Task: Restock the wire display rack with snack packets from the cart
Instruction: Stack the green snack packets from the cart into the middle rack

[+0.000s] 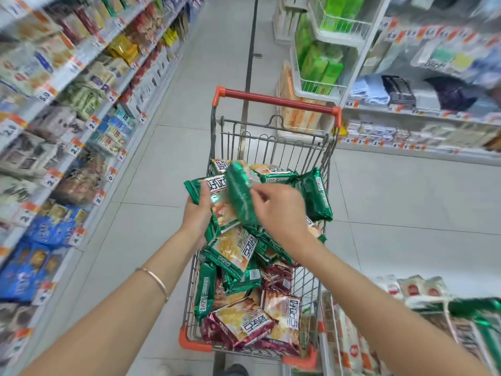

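Observation:
A wire shopping cart [273, 142] with a red handle stands in the aisle in front of me, piled with green and dark red snack packets [238, 283]. My left hand [196, 213] grips a stack of green packets [217, 196] from below, above the cart. My right hand [279, 210] pinches another green packet [240, 194], holding it on edge against that stack. The wire display rack [444, 318] sits at the lower right beside the cart, with similar green packets in it.
Stocked shelves with price tags line the left side [67, 137] and the right side [423, 115]. A white wire rack with green packs [322, 66] stands ahead on the right. Pale tiled floor [151, 164] runs down the aisle.

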Motion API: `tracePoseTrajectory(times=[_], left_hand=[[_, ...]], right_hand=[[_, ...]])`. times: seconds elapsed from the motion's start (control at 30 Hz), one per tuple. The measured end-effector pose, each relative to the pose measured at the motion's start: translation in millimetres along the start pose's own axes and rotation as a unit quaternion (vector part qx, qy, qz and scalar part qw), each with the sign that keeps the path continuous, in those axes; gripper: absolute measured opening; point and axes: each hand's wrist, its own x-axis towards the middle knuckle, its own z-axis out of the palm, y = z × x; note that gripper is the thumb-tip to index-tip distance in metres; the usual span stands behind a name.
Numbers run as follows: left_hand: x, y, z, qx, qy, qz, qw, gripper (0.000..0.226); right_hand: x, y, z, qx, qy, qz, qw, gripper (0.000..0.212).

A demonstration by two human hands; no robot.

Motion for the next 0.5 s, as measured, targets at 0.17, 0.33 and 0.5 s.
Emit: tracePoseTrajectory(times=[0.17,0.33,0.5], left_hand=[[22.3,-22.2,3.2,-0.083,-0.053,-0.066,0.993,0.102],[8.4,-22.3,-3.6,-0.083,-0.088,-0.055,0.991,0.117],[2.6,-6.1,-15.1,-0.038,-0.178,-0.048,0.982,0.069]], right_hand=[[-12.3,-10.9,33.4,-0.149,0.030,-0.087,0.984,0.018],[-17.3,-16.6,23.0,-0.061,-0.068,-0.106,0.990,0.014],[-1.1,1.2,-18.7,0.090,-0.129,0.246,0.956,0.096]])
